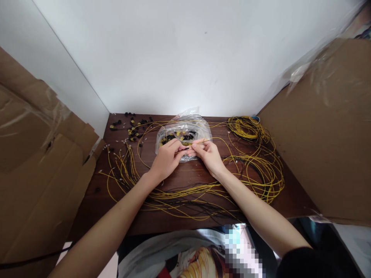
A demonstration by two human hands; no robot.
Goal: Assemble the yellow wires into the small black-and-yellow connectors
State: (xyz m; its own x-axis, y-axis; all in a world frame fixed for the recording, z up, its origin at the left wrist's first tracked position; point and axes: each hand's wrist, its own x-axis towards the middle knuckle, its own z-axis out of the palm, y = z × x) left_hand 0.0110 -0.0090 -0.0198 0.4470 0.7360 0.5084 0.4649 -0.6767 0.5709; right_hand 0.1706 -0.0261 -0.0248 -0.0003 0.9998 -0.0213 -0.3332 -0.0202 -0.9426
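Over the middle of the table, my left hand [166,157] and my right hand [209,155] meet almost fingertip to fingertip. The left thumb and forefinger pinch a small dark piece [185,149] with a thin end of wire at it. Between thumb and fingers, my right hand grips a thin yellow wire [216,138], which curves away to the right. How the wire meets the dark piece is too small to tell. Just behind both hands lies an open clear plastic bag [205,126] containing several black and yellow small parts [185,136], partly hidden by my fingers.
Long yellow and black wires [185,192] sweep across the table [116,220], looping at the right. A coiled bundle [246,127] lies back right; loose black and yellow caps [133,131] lie back left. Cardboard [327,127] stands at the right, more cardboard [37,166] at the left.
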